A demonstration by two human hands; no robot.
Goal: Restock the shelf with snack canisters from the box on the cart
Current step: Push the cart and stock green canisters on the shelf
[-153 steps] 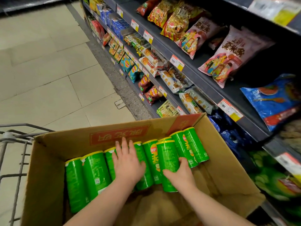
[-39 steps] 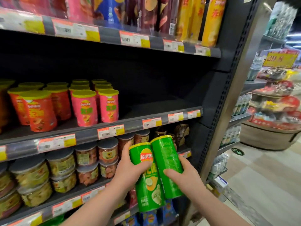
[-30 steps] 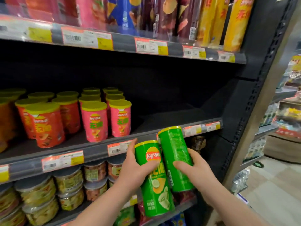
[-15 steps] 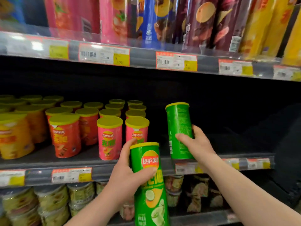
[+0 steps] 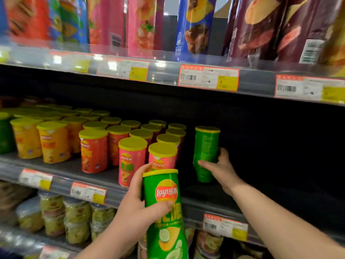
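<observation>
The left hand point(image 5: 138, 206) and right hand point(image 5: 222, 171) are bare, and the left forearm point(image 5: 104, 240) and right forearm point(image 5: 280, 217) are uncovered to the frame edge.

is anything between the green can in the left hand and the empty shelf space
Pink canisters stand right behind the green Lay's canister in the left hand. The gap to their right holds only the right hand with the second green canister.

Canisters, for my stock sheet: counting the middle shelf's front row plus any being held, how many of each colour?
Green cylindrical canisters with yellow lids, held: 2
Green canister cut off at left edge: 1
Orange canisters: 2
Red canister: 1
Pink canisters: 2
Total: 8
</observation>
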